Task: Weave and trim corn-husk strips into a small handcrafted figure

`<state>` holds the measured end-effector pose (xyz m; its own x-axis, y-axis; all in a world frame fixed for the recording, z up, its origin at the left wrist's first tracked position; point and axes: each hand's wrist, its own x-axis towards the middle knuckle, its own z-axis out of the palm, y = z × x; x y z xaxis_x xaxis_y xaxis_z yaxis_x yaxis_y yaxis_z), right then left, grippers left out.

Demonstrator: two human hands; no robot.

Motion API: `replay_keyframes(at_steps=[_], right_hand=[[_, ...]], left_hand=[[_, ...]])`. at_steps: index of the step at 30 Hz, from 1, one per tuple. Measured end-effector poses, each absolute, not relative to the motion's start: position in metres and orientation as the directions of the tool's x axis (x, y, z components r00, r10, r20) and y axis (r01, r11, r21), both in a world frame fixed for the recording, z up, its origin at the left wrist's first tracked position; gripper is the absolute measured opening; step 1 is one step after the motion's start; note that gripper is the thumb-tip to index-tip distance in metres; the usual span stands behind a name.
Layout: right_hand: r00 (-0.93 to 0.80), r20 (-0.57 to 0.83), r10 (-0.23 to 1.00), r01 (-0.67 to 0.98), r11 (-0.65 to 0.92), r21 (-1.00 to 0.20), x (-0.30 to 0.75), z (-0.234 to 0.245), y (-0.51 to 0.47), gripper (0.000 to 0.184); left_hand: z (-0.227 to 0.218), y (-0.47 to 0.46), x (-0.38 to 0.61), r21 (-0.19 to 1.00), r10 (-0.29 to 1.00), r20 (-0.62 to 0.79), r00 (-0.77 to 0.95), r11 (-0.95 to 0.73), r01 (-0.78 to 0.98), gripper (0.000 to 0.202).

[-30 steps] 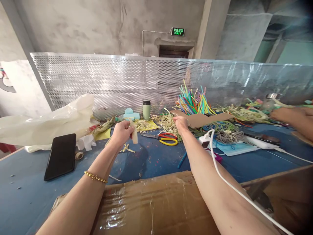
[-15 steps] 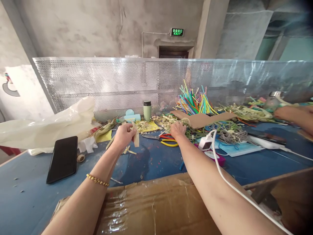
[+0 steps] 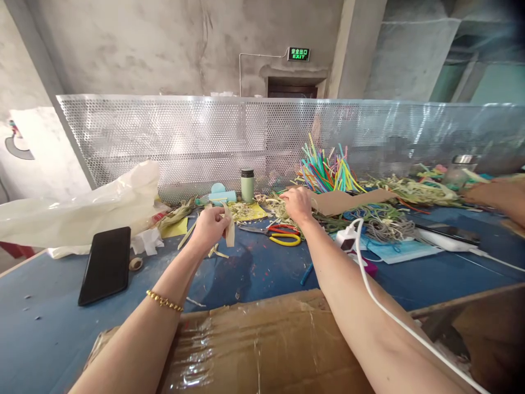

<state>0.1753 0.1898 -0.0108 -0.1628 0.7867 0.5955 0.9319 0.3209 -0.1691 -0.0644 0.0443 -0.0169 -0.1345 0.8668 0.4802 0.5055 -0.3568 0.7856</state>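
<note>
My left hand point(image 3: 211, 225) is closed in a pinch on a pale, flat strip of husk-like material point(image 3: 229, 229), which hangs down beside the fingers. Over a heap of dried, straw-like scraps point(image 3: 275, 206) is my right hand point(image 3: 298, 203), its fingers loosely stretched to the left; nothing shows in them, though the fingertips are partly hidden. Between the hands lie scissors with red and yellow handles point(image 3: 284, 238). A yellow sheet point(image 3: 257, 210) with scraps on it is just beyond them.
A black phone point(image 3: 105, 265) and plastic sheeting point(image 3: 82, 219) lie at left. Behind stands a green bottle point(image 3: 247, 187) near a perforated metal screen point(image 3: 197, 142). Colourful pipe cleaners point(image 3: 328, 172), cardboard point(image 3: 348, 200), a white cable point(image 3: 371, 282) and another person's arm point(image 3: 498, 197) are at right.
My right hand has lifted slightly and moved a little away from me over the scraps. My left hand stays nearly in place with the strip.
</note>
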Motion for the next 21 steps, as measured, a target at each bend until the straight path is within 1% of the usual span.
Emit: replay_keyframes(at_steps=[1, 3, 5, 7, 9, 11, 17, 21], right_hand=[[-0.222, 0.557, 0.8, 0.924, 0.355, -0.142, 0.171, -0.012, 0.19, 0.033], [-0.263, 0.477, 0.839, 0.921, 0.365, -0.134, 0.165, -0.016, 0.192, 0.03], [-0.215, 0.414, 0.885, 0.942, 0.299, -0.15, 0.166, -0.021, 0.193, 0.029], [-0.12, 0.364, 0.923, 0.966, 0.193, -0.171, 0.173, -0.026, 0.193, 0.031], [-0.033, 0.341, 0.94, 0.975, 0.105, -0.197, 0.184, -0.03, 0.193, 0.035], [0.013, 0.327, 0.945, 0.974, 0.063, -0.219, 0.194, -0.032, 0.193, 0.037], [0.089, 0.281, 0.955, 0.968, -0.017, -0.249, 0.194, -0.042, 0.202, 0.032], [0.113, 0.292, 0.95, 0.965, -0.035, -0.26, 0.191, -0.051, 0.208, 0.03]], left_hand=[[-0.017, 0.044, -0.064, 0.785, 0.87, 0.476, -0.127, -0.355, 0.507, 0.007], [-0.017, 0.043, -0.063, 0.785, 0.873, 0.472, -0.12, -0.355, 0.508, 0.007], [-0.017, 0.043, -0.063, 0.781, 0.869, 0.479, -0.123, -0.359, 0.511, 0.007], [-0.017, 0.043, -0.063, 0.775, 0.865, 0.487, -0.122, -0.364, 0.518, 0.007], [-0.017, 0.043, -0.063, 0.776, 0.868, 0.483, -0.118, -0.362, 0.517, 0.007], [-0.017, 0.042, -0.063, 0.781, 0.872, 0.475, -0.12, -0.355, 0.514, 0.006], [-0.014, 0.04, -0.061, 0.757, 0.874, 0.471, -0.119, -0.331, 0.563, 0.007], [-0.017, 0.041, -0.061, 0.736, 0.874, 0.478, -0.092, -0.342, 0.584, 0.008]])
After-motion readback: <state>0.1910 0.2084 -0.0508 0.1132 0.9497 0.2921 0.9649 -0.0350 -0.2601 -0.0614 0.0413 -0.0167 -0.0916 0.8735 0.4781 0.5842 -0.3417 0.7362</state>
